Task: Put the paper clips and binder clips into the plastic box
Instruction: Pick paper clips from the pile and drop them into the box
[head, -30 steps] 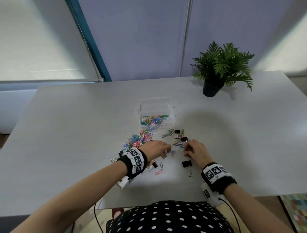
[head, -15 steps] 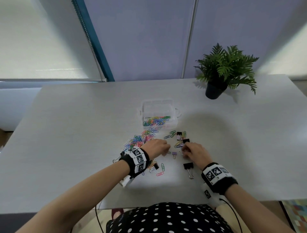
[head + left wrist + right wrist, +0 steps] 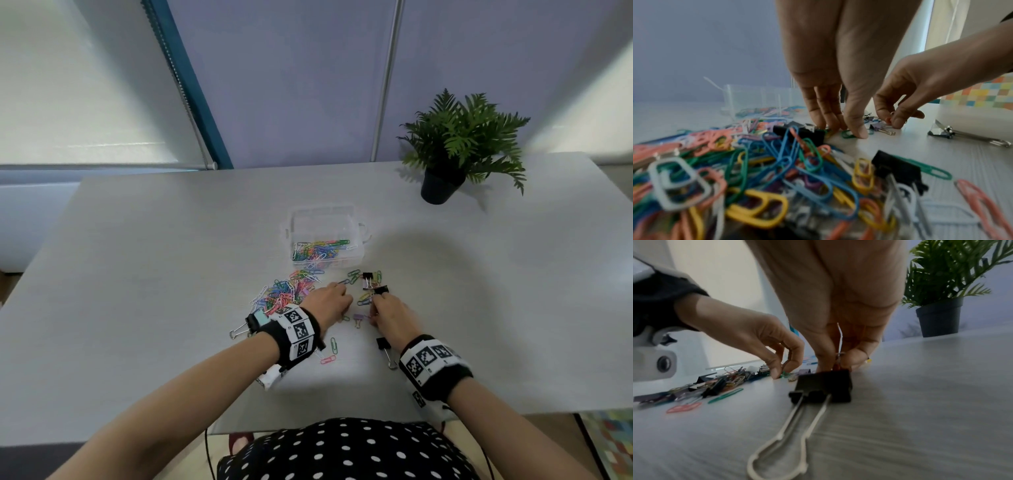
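Note:
The clear plastic box (image 3: 356, 236) stands open mid-table, with coloured paper clips (image 3: 320, 248) lying in it. A loose pile of paper clips (image 3: 282, 294) (image 3: 756, 170) lies in front of it. My left hand (image 3: 344, 300) (image 3: 844, 131) (image 3: 782, 372) is down on the table, thumb and fingers pinching a green paper clip (image 3: 846, 135). Beside it, my right hand (image 3: 374, 305) (image 3: 838, 363) (image 3: 892, 120) pinches the wire loop of a small binder clip (image 3: 840, 354). More binder clips lie around: black (image 3: 367, 277), purple (image 3: 358, 317), and black (image 3: 382, 342) (image 3: 824, 386) by my right wrist.
A potted fern (image 3: 459, 147) stands at the back right of the grey table (image 3: 137, 274). A silver-handled binder clip (image 3: 239, 331) lies left of my left wrist. Single paper clips (image 3: 330, 353) lie near the front edge.
Both hands stay low among the loose clips. My right hand has edged slightly left toward my left hand; the head view has shifted a little.

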